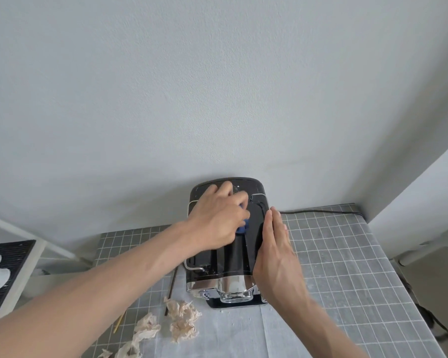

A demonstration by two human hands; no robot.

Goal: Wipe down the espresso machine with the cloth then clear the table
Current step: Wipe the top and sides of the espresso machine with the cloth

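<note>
A black and chrome espresso machine (239, 259) stands against the wall at the back of the table. My left hand (217, 218) lies on its top near the back and holds a blue cloth (242, 228), of which only a small edge shows under the fingers. My right hand (276, 251) rests flat, fingers straight, against the machine's right side. Several crumpled beige tissues (183, 319) lie on the table in front of the machine, to the left.
The table (347, 267) wears a grey grid-patterned cover. A dark stick (171, 285) and a thin yellow stick (119, 322) lie left of the machine. A black power cord (321, 211) runs along the wall. A white shelf (16, 257) stands at the left.
</note>
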